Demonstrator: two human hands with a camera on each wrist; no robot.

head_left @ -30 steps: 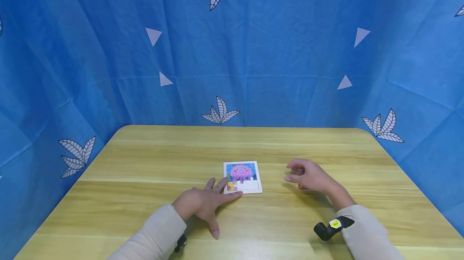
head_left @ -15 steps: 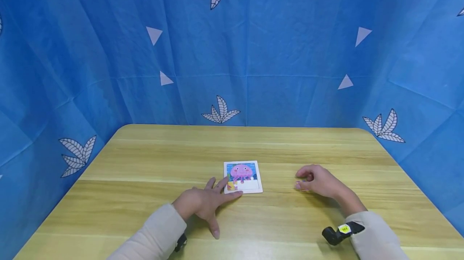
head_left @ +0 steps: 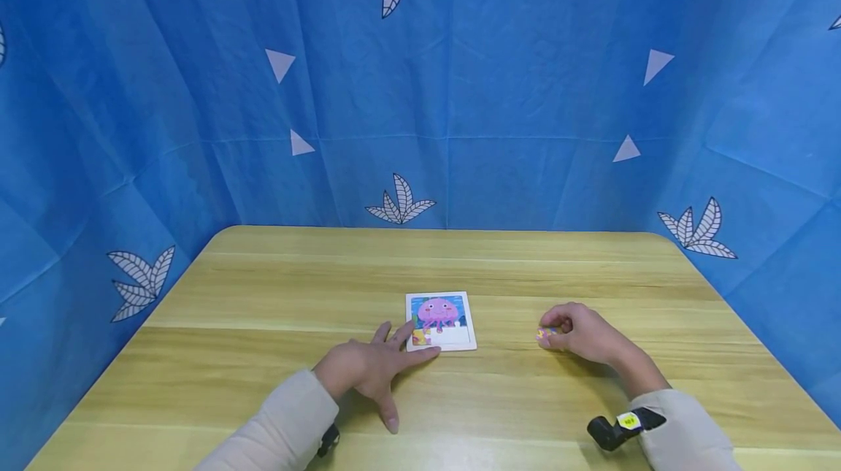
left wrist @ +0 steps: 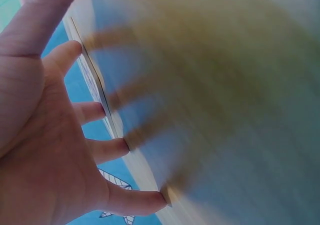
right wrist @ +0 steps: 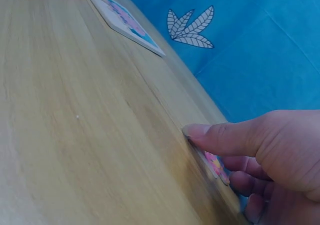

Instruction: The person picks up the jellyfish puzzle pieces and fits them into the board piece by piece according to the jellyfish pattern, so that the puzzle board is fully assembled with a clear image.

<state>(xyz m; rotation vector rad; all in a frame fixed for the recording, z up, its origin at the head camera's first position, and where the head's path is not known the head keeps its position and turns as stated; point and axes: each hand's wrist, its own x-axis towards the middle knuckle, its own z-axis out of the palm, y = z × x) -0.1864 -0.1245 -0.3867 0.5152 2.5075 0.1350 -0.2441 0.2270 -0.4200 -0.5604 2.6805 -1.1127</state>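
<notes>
A square puzzle board (head_left: 453,337) with a white frame lies flat on the table, showing a pink jellyfish on blue. Along its lower part is a blank white area, with a yellow piece in the lower left corner. My left hand (head_left: 368,369) rests with spread fingers at the board's lower left edge, index fingertip at the bottom rim. To the right, my right hand (head_left: 585,334) pinches a small pink-and-yellow puzzle piece (head_left: 544,333) between thumb and fingers, close over the table. In the right wrist view, the thumb partly covers the puzzle piece (right wrist: 214,161).
The wood-grain table (head_left: 315,266) has rounded far corners. Behind it and at both sides hangs a blue curtain (head_left: 512,91) with white leaf prints and triangles. A black wrist camera (head_left: 611,431) is strapped to the right sleeve.
My right hand has drawn slightly right and toward me, and the puzzle piece now shows between its thumb and fingers. The left hand and the board have stayed in place.
</notes>
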